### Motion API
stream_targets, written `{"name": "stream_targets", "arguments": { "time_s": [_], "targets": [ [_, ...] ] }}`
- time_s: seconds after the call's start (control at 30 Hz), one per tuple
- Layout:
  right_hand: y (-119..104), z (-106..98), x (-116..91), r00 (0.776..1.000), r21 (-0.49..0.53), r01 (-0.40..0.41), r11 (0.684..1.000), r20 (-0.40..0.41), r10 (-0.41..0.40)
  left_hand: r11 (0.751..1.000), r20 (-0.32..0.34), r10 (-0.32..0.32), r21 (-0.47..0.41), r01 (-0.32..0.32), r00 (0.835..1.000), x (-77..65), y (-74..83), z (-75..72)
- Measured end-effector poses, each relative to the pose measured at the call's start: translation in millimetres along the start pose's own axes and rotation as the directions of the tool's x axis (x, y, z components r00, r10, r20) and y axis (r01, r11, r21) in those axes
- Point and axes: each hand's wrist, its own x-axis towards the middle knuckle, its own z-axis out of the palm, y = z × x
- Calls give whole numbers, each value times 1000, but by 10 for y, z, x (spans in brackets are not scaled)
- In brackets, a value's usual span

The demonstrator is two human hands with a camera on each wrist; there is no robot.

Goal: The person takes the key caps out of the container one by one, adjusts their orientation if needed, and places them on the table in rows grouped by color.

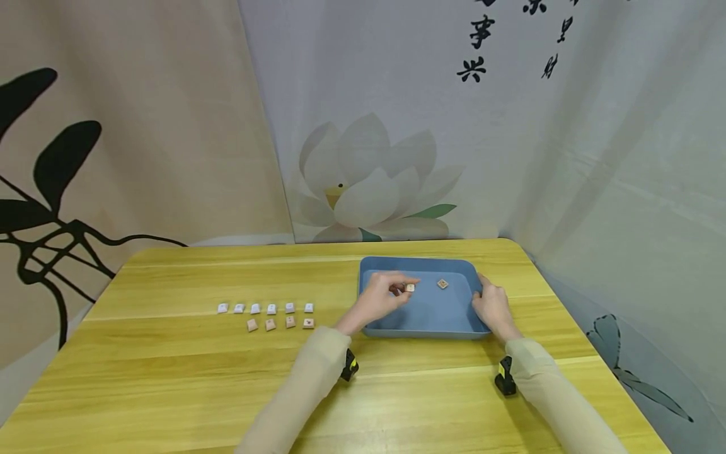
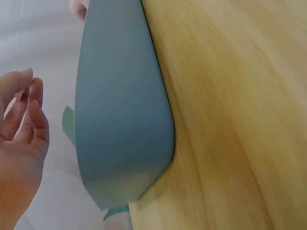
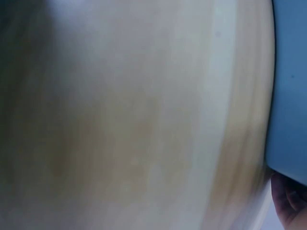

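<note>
Over the blue tray (image 1: 422,331), my left hand (image 1: 383,297) pinches a small pale keycap (image 1: 410,287) between thumb and fingertips. The left wrist view has this hand (image 2: 21,129) beside the tray's outer wall (image 2: 120,100), where the fingers mostly hide the keycap. Another keycap (image 1: 442,284), brownish on top, lies on the tray floor to the right. My right hand (image 1: 495,308) grips the tray's right rim. In the right wrist view, its curled fingers (image 3: 284,201) show at the tray's lower corner.
Left of the tray, a back row of white keycaps (image 1: 271,309) and a front row of several beige keycaps (image 1: 270,325) lie on the wooden table (image 1: 187,378). A printed cloth (image 1: 391,82) hangs behind the table's far edge.
</note>
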Motion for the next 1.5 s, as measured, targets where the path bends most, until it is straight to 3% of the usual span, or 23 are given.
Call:
{"name": "stream_targets", "arguments": {
  "time_s": [0.4,0.63,0.8,1.03,1.2,1.33,1.5],
  "targets": [
    [-6,-10,2,1000,1,9,1000,-6,-9,993,-56,-81,-85,76,995,-322,-40,-334],
    [-12,-12,1,1000,2,-3,1000,5,3,993,-109,-113,-42,109,988,-527,-112,-582],
    [2,0,12,1000,-24,18,1000,-22,-19,989,-164,-147,-13,147,976,-692,-202,-765],
    [14,5,15,999,-40,27,999,-36,-28,968,-211,-248,-23,249,945,-950,-272,-1071],
    [8,-5,11,999,-35,28,999,-27,-29,959,-243,-267,29,282,933,-1152,-334,-1292],
    [6,-12,12,999,-31,30,999,-34,-31,952,-254,-251,110,286,934,-1330,-436,-1465],
    [17,-8,10,999,-28,25,999,-26,-26,919,-280,-280,197,341,918,-1606,-615,-1680]
  ]
}}
